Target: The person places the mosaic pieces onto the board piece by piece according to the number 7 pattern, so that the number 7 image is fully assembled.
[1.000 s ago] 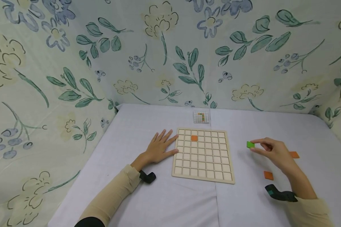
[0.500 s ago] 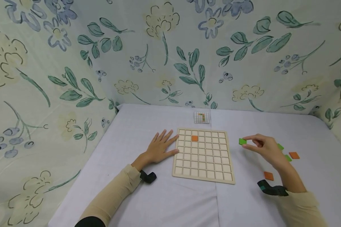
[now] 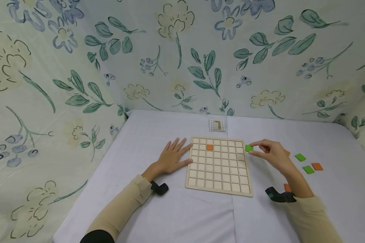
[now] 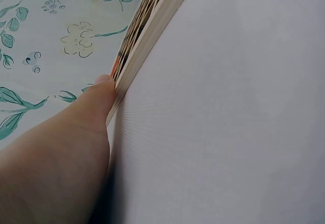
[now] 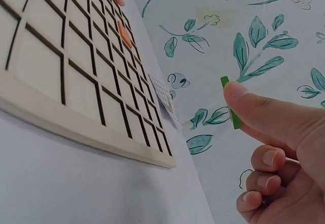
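Bright green, a thin square tile is pinched between the thumb and finger of the person's right hand, raised near the far right corner of a pale wooden grid board; whether it overhangs the rim is hard to judge. The left hand lies open, fingers spread, touching the board's left edge. One orange square tile sits in the third column from the left, second row from the far side. Beyond the board lies a small printed grid card. Two loose green tiles and several orange ones rest on the white tablecloth to the right.
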### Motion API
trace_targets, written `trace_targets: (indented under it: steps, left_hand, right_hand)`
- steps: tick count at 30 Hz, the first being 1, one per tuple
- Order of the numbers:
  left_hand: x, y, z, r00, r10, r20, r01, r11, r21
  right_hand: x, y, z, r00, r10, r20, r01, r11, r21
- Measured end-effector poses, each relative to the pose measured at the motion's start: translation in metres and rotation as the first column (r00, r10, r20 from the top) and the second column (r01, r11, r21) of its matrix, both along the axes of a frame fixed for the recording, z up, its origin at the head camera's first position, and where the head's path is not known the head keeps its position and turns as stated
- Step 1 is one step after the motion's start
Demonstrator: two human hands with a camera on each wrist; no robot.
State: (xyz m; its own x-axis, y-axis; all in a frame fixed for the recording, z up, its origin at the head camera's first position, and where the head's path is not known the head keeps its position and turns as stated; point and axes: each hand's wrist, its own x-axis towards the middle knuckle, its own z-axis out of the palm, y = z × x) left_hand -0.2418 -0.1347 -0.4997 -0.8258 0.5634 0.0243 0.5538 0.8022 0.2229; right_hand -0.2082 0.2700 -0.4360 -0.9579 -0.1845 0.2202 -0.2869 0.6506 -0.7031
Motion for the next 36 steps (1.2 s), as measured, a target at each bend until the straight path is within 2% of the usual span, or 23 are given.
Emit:
trace_targets:
  steps: [5,20,36]
  left_hand:
    - [-0.001,0.001,0.003,1.000,-0.001,-0.001,0.001,1.000,0.002]
    - [-0.001,-0.001,-0.001,1.000,0.011,0.003,-0.011,1.000,0.004]
    - [-0.001,0.000,-0.002,1.000,0.012,0.005,-0.012,1.000,-0.011]
  right_hand:
    - [-0.006,-0.008,-0.001,1.000,0.016,0.015,-0.016,1.000,-0.008]
    - [-0.024,-0.044,-0.014,0.994,0.071,0.087,-0.065,0.995,-0.071]
    - [-0.039,-0.074,-0.019,0.985,0.109,0.134,-0.088,0.984,-0.152]
